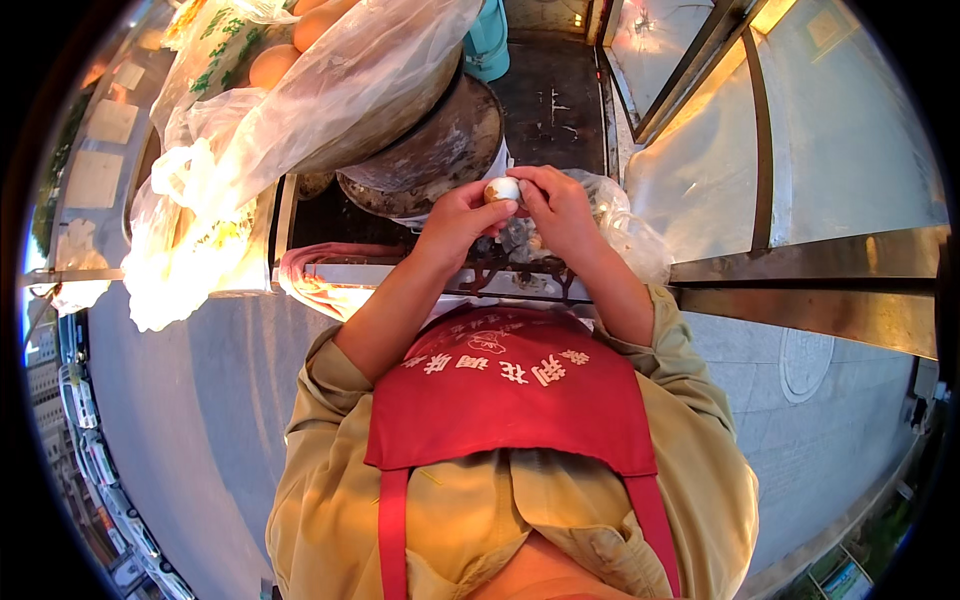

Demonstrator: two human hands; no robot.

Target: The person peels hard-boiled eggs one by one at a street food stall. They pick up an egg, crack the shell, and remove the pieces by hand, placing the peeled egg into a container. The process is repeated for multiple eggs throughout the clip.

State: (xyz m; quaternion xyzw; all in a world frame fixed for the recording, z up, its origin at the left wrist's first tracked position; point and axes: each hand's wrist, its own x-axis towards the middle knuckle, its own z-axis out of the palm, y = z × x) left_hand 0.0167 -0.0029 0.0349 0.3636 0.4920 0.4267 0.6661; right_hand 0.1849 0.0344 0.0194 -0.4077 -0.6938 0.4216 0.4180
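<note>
A partly peeled egg (pixel 504 187) sits between my two hands, its white bared on top and a patch of brown shell left at the lower left. My left hand (pixel 463 220) grips it from the left, with the thumb along its lower side. On the other side, the thumb and fingertips of my right hand (pixel 559 204) press against the egg. Under the hands, a clear plastic bag (pixel 634 229) lies at the counter's edge, with dark and pale scraps in it. Just beyond my left hand stands a large, stained, round metal vessel (pixel 450 142).
Whole brown eggs (pixel 274 66) lie at the upper left beside draped plastic sheeting (pixel 337 90). A teal plastic container (pixel 487 41) stands at the back. Metal-framed panels (pixel 761 142) rise on the right. A pink cloth (pixel 315 274) hangs over the front metal rail (pixel 360 274).
</note>
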